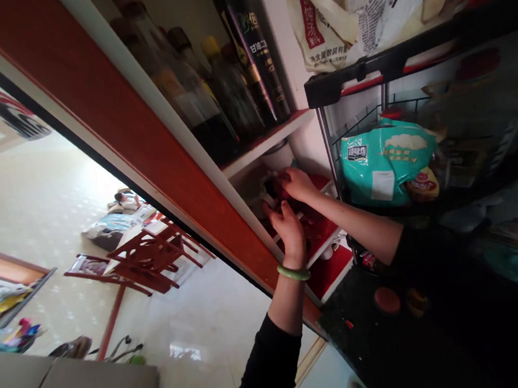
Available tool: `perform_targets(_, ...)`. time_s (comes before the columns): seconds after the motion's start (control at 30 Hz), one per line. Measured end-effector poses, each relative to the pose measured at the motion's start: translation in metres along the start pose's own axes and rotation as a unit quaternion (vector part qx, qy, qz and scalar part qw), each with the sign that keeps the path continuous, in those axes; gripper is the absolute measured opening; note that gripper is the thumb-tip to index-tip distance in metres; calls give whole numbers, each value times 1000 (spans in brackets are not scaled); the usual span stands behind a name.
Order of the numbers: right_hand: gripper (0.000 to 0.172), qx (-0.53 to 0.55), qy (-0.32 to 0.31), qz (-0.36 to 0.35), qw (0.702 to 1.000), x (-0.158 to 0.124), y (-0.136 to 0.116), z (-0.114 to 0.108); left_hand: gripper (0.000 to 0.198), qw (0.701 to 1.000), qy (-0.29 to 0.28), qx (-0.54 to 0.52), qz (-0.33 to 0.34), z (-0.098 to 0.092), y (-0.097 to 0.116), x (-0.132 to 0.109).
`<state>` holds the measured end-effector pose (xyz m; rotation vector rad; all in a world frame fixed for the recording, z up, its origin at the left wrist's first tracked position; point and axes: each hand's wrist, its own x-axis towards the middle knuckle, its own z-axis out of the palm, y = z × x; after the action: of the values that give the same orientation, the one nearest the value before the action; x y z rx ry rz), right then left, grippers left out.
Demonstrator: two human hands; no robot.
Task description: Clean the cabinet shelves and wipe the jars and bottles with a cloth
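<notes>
Both of my hands reach into a low compartment of the white-framed shelf with red boards. There, a dark reddish, bag-like bundle with a pale patch lies between them; its exact kind is too dim to tell. My right hand has its fingers curled onto the bundle's near right side. At its lower left, my left hand, below which a green bangle circles the wrist, closes with thumb and fingers around the edge. A white container stands just behind the hands.
Dark sauce bottles and a tall black bottle fill the shelf above. On the right, a black rack holds a teal bag. Below lies a dark countertop with a round reddish lid. A wooden door frame edges the left.
</notes>
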<state>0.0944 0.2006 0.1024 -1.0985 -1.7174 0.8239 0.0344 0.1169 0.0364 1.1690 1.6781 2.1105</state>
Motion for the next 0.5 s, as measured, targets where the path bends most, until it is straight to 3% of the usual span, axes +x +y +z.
perform_targets(0.2,18,-4,-56,8,998,2,-6,-5,51,1000,1,-6,7,3,-1,2)
perform_targets(0.4,17,52,-50,27,997,3,-3,-10,53,1000,-9,-8,-14,7,4,5)
perform_targets(0.5,7,176,-2,48,983,-7,2,-21,52,1000,-23,-13,-7,0,2,6)
